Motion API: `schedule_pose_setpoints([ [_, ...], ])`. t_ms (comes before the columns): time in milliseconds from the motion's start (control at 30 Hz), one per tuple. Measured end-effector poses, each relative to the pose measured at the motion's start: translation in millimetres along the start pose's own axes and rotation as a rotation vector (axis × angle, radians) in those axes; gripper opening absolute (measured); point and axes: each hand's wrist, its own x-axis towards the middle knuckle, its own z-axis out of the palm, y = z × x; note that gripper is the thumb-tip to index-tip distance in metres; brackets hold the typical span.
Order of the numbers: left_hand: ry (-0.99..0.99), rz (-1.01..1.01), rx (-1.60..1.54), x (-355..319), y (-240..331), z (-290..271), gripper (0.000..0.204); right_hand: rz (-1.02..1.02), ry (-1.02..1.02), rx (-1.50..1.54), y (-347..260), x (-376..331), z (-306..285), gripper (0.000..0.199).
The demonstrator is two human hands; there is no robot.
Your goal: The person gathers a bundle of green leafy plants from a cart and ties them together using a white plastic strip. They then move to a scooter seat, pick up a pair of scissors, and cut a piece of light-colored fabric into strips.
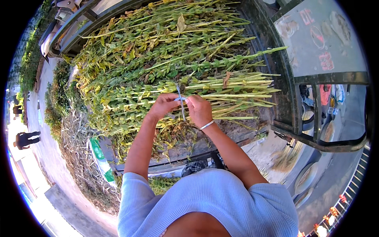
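We see the cart bed (pixel 282 112) as the largest thing, its dark metal frame to the right of the fingers and beyond them. Across it, from under the fingers outward, lies a broad layer of green stalks (pixel 166 59), leafy to the left, bare at the ends to the right. We judge them light singly but bulky together: stiff along the stem, with brittle yellowing leaves that may shed if rubbed. The gathered stalks (pixel 244 94) right beneath the fingers look best held around the bare stems, just right of the fingers, where the hold is firmer than among the leaves.

Above these stalks, the left hand (pixel 162 106) and the right hand (pixel 200 110) meet, thumb and fingertips of each pinched on a pale strip (pixel 183 112). Its two ends stick out, one beyond the fingers, one toward us. We expect it to be light, soft and bendy, perhaps slippery, so best pinched close to the crossing; we cannot tell whether it passes under the stems.
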Motion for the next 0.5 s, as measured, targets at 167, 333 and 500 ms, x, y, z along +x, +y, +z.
schedule_pose_setpoints([
  [167, -0.048, -0.195, 0.136, -4, 38, 2, 0.013, -0.057, -0.006, 0.0, -15, -10, 5, 0.015],
  [333, -0.219, -0.08, 0.405, 4, 36, -12, 0.012, -0.165, 0.04, -0.054, -22, -27, 35, 0.016],
  [500, -0.112, -0.069, 0.322, 3, 29, -12, 0.016, -0.069, 0.029, 0.244, 2, -37, 30, 0.013],
])
